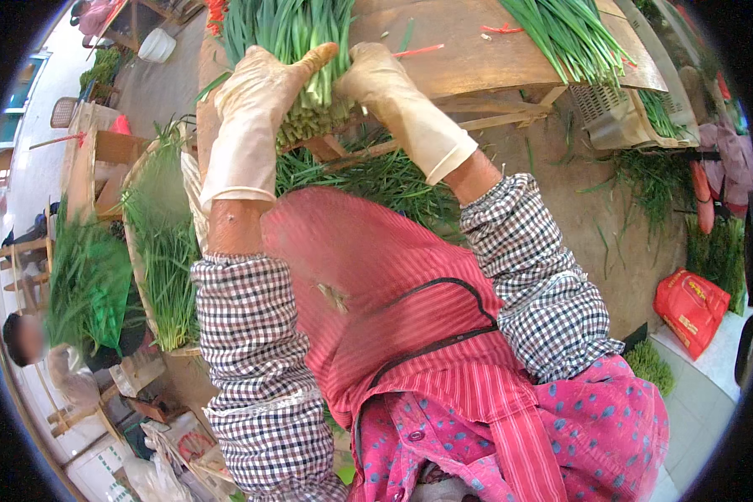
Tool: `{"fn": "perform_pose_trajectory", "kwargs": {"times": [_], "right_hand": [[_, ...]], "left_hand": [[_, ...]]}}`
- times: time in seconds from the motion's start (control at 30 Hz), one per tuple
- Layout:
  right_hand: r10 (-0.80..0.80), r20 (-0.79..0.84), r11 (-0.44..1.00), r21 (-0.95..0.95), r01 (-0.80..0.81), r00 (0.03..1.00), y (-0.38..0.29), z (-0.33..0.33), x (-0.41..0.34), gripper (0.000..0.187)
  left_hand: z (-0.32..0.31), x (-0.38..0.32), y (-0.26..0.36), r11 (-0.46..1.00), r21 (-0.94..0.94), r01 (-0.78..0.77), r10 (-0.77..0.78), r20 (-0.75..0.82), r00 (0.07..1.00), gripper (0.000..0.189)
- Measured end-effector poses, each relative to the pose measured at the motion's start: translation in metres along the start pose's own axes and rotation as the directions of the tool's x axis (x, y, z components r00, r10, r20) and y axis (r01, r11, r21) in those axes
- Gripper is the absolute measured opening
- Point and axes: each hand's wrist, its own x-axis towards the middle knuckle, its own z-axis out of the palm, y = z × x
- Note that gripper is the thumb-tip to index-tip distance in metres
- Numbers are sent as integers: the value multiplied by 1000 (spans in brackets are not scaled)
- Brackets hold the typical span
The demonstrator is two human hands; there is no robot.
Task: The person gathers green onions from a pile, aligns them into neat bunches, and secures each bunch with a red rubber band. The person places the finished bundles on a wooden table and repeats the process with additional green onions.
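My left hand [251, 91], in a cream rubber glove, grips the left side of a thick bundle of green chives [285, 28], its thumb laid across the stalks. On the other side, my right hand [376, 72], gloved alike, presses against the bundle; its fingertips are hidden. Cut stalk ends [314, 122] face me, over the near edge of the wooden table [458, 37]. Red ties [420, 50] lie just right of my right hand. A second bunch of chives [561, 37] rests farther right on the tabletop.
Loose leaves [376, 176] lie below the table. A plastic crate [608, 119] stands to the right, with a red bag [690, 310] behind it. At left are a long basket of chives [163, 270] and a white bucket [157, 45]. Other people are at both sides.
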Motion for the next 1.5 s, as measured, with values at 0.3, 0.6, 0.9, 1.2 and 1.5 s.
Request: {"fn": "perform_pose_trajectory", "kwargs": {"times": [0.3, 0.6, 0.9, 1.2, 1.5], "right_hand": [[-29, 180, 861, 505, -67, 983, 41, 2, 13, 28], [9, 170, 836, 539, -100, 985, 39, -2, 14, 25], [100, 131, 854, 497, -153, 986, 26, -14, 13, 31], [-539, -117, 815, 178, 552, 834, 53, 3, 20, 17], [-305, 181, 951, 112, 289, 935, 30, -32, 43, 11]], "left_hand": [[1, -4, 0, 999, 35, 7, -7, 10, 1000, 108], [-3, -12, 11, 998, 32, 53, -52, -23, 998, 102], [-3, -15, 16, 999, 21, 45, -45, -27, 999, 104], [3, -9, 18, 993, 116, 19, -22, 23, 1000, 107], [18, -5, 11, 995, 90, 46, -42, -52, 998, 99]]}}
